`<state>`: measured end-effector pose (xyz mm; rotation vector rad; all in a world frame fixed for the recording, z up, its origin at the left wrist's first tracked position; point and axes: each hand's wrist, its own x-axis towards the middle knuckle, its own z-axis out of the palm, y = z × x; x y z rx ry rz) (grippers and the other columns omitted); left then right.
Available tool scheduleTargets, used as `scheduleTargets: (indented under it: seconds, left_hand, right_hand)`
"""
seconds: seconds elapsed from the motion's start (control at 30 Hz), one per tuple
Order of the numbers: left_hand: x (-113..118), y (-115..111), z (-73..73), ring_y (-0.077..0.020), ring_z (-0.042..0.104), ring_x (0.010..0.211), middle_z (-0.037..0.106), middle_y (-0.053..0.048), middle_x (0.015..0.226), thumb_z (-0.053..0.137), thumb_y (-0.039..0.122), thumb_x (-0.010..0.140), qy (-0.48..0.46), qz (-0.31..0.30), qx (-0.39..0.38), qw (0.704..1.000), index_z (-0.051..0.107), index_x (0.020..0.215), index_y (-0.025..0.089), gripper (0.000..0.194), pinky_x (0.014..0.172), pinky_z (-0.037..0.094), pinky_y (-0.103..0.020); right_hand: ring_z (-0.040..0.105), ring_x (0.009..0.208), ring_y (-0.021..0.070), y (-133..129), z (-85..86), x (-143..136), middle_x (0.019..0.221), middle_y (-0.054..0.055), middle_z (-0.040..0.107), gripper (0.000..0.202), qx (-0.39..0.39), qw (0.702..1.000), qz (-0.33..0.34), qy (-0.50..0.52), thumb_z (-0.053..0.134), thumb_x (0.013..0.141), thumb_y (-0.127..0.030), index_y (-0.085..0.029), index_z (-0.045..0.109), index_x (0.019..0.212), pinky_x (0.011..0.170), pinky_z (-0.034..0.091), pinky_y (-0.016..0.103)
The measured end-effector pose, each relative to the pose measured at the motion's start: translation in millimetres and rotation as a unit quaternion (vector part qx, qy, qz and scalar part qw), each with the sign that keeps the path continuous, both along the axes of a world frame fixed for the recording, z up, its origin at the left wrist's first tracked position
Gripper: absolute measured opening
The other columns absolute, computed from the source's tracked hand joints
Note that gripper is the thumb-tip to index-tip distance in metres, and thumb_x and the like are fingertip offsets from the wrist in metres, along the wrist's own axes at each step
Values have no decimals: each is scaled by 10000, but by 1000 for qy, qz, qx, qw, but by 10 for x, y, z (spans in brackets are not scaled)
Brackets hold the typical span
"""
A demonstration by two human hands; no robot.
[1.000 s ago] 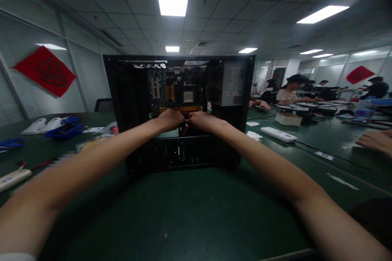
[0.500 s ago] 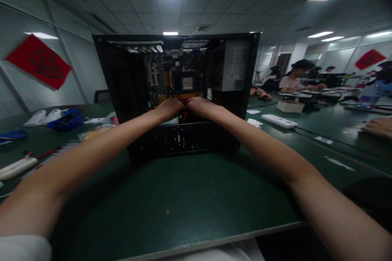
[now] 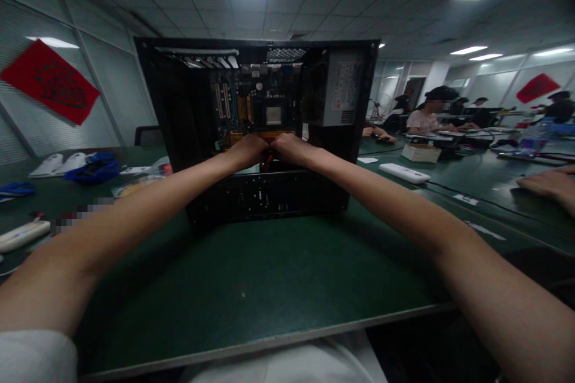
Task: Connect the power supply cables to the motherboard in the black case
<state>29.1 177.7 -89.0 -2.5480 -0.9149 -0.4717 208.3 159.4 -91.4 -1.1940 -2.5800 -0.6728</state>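
Note:
An open black computer case [image 3: 269,194] stands upright on the green table [image 3: 251,275], its inside facing me. Within it a motherboard [image 3: 260,93] with slots and a square silver processor [image 3: 274,115] shows at the back. My left hand [image 3: 251,149] and my right hand [image 3: 291,148] reach over the lower frame and meet at the board's lower edge, fingers closed. Dark and red wires [image 3: 268,163] hang between them, gripped by my right hand. My left fingers are curled in close beside it; what they pinch is hidden. A silver power supply [image 3: 342,88] sits at the upper right.
White power strips lie left [image 3: 24,236] and right [image 3: 404,173]. A small box [image 3: 420,152] stands farther right. Blue fabric items [image 3: 92,169] and white shoe-like items lie at left. Another person's hand [image 3: 550,184] rests at the right; people sit beyond.
My view has shifted slightly, so the case and table sit a little higher in the picture. Both hands stay together at the same spot in the case.

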Motion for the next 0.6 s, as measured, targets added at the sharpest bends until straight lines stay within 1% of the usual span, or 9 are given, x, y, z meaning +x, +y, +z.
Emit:
scheduleTargets:
  seconds: [0.1,0.2,0.27,0.37,0.47,0.6]
  left_hand:
    - [7,53,-22,-286,687,1091,763,-143,1080,599,165,873,-10,-5,3,1000,795,979,155,223,929,522,-372]
    - [27,79,-36,-299,692,1072,761,-169,1054,594,149,865,-3,13,0,1000,788,956,125,216,922,527,-383]
    - [45,65,-35,-305,699,1041,755,-185,1049,575,147,872,4,38,-2,999,779,979,109,233,907,535,-390]
    - [69,16,-21,-285,697,1028,751,-177,1054,557,148,882,-3,66,-6,998,760,1031,109,255,911,534,-368]
    - [75,-11,-6,-275,687,1050,744,-168,1067,554,154,885,6,69,-12,998,746,1056,107,261,941,520,-355]
    - [60,-4,-8,-282,675,1086,734,-173,1099,551,196,903,5,64,-20,998,738,1085,107,275,972,506,-366]
  right_hand:
    - [686,1053,303,0,-9,-8,1159,215,711,292,11,1000,-12,8,547,944,-161,-81,715,1168,853,518,359]
    - [684,1065,282,11,-18,-14,1181,200,711,292,8,1000,-6,7,540,937,-135,-91,717,1165,868,515,339]
    - [684,1066,274,24,-22,-14,1173,194,715,279,5,1000,-7,5,540,935,-134,-96,726,1139,883,511,333]
    - [687,1064,282,45,-24,-12,1151,196,720,259,6,1000,-10,1,549,932,-150,-95,733,1105,894,510,344]
    - [686,1069,284,58,-22,-11,1173,197,712,269,11,1000,-6,-7,560,920,-148,-96,729,1123,900,513,351]
    - [682,1074,290,48,-7,-12,1200,198,702,289,16,999,-5,-32,571,918,-163,-96,727,1152,909,517,362]
